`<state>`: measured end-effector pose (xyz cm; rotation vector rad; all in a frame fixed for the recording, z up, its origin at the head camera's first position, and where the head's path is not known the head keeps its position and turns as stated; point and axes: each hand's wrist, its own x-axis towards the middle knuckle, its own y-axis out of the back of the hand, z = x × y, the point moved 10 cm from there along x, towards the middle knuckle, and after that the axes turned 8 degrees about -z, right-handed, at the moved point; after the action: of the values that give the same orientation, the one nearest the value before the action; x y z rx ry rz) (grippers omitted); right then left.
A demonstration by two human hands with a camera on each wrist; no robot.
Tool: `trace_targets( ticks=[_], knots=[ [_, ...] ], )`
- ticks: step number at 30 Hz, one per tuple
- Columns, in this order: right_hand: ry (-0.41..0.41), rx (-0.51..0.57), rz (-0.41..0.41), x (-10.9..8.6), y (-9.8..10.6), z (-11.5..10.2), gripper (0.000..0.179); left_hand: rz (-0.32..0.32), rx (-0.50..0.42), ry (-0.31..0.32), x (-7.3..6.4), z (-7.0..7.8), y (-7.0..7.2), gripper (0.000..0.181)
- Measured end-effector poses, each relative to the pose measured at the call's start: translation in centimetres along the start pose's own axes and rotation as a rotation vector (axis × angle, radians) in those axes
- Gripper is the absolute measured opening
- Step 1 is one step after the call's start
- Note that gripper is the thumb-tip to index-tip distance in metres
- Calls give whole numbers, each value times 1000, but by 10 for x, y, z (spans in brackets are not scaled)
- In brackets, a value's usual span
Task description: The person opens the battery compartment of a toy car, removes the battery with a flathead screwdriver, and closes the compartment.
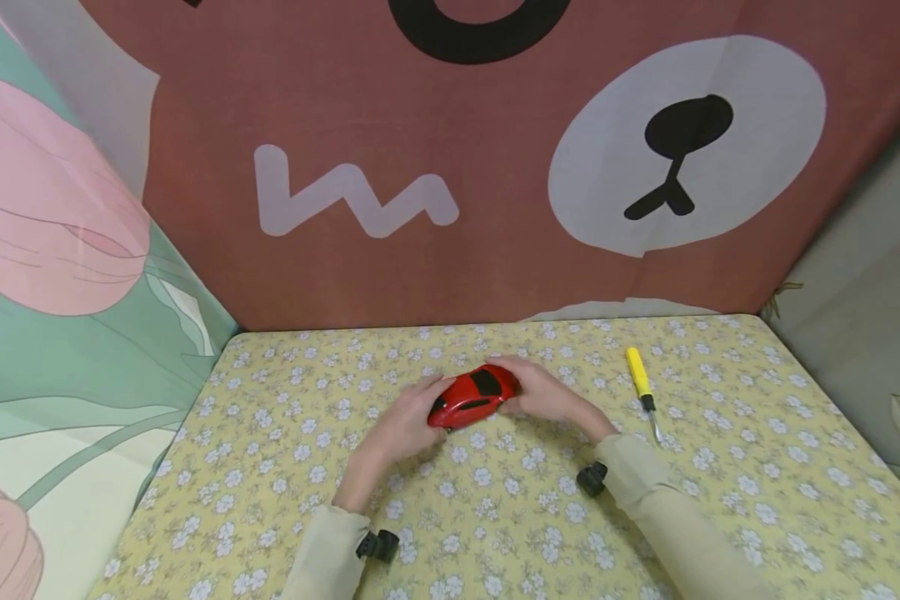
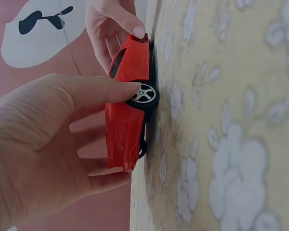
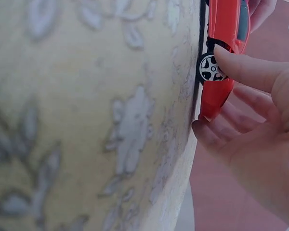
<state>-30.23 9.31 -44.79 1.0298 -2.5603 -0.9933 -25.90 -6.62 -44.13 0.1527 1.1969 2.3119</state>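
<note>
I see the car (image 1: 474, 398) between both hands, toward the table's (image 1: 495, 533) far edge; I cannot tell whether it touches the surface. The left hand (image 1: 405, 421) grips one end, thumb against a wheel (image 2: 145, 95); the right hand (image 1: 543, 395) grips the other likewise. I have the screwdriver (image 1: 638, 377) lying apart, to the right.

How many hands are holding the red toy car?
2. The left hand grips the end of the red toy car on the person's left, and the right hand grips the other end. Neither hand is hidden.
</note>
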Motion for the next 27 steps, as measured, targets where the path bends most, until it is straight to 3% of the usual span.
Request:
trace_targets(
  ticks=[8, 14, 21, 27],
  knots=[
    [-16, -50, -23, 1, -2, -3, 89, -4, -20, 115, -2, -16, -2, 91],
    [3, -78, -49, 2, -4, -3, 90, 9, -53, 114, -1, -20, -2, 95],
    [-26, 236, -80, -11, 1, 10, 88, 20, -275, 75, -2, -23, 1, 92],
    [-22, 408, -89, -25, 6, 10, 81, 6, -419, 62, -3, -23, 2, 89]
  ],
)
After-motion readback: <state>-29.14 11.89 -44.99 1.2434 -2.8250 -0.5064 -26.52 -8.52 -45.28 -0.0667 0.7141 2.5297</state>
